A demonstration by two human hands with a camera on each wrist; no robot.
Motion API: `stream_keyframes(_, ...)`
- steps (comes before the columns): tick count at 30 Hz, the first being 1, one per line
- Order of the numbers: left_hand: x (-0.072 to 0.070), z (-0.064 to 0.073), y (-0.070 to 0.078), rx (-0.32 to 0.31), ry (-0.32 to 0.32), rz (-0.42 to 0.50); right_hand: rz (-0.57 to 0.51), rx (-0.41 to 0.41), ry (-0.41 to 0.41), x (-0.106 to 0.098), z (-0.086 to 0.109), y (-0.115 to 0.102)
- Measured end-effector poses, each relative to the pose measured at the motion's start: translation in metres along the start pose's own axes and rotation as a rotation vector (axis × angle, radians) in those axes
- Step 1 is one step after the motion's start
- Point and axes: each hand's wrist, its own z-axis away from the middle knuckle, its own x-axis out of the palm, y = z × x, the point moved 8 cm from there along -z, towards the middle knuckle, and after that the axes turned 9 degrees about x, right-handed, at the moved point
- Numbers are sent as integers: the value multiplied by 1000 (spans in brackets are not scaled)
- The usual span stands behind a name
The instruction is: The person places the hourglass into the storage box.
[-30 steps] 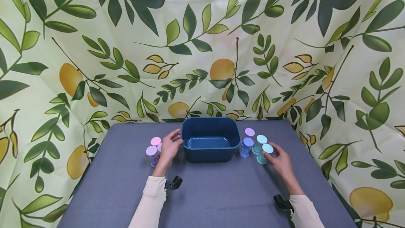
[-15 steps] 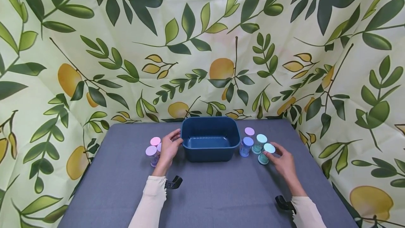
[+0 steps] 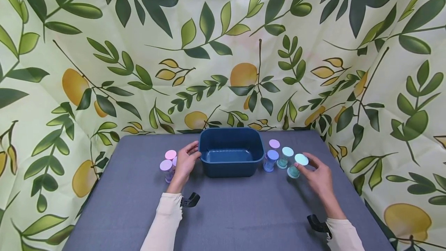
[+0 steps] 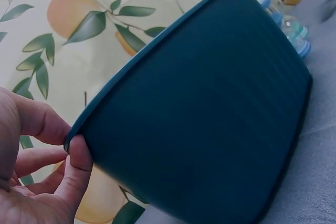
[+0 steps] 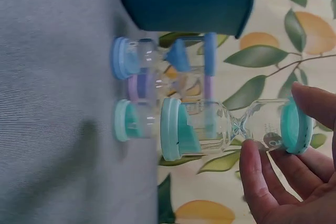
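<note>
A dark blue bin [image 3: 230, 170] stands at the back middle of the table. My left hand [image 3: 185, 165] pinches its left rim between thumb and fingers, clearly shown in the left wrist view. My right hand [image 3: 319, 178] grips a mint-green sand timer [image 5: 207, 129] by its upper cap, with the lower cap raised off the table. Some sand lies in the timer's lower bulb. Beside it stand another mint-green sand timer [image 3: 285, 158], a blue sand timer [image 3: 270, 162] and a purple one [image 3: 274, 143], partly hidden behind the blue one.
Left of the bin stand a pink-capped sand timer [image 3: 170, 154] and a purple-capped one [image 3: 167, 167]; another purple cap is partly hidden behind my left hand. Leaf-patterned cloth [image 3: 223, 69] hangs behind and at both sides of the grey table [image 3: 240, 212].
My right hand has moved to the right with the mint-green sand timer, away from the other timers. The left hand stays at the bin's rim.
</note>
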Motion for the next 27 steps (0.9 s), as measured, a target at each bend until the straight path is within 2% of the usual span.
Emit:
stream_keyframes(5,-1,0,2,-2,-1,-9,-8,-26,18,-10,3,-17)
stream_keyframes(12,0,1,1,-8,-5,-12,-20,-60,-4,-16,5,-43)
stream_keyframes(27,0,2,1,0,-10,-9,-152,-217,-85,-6,-2,-113)
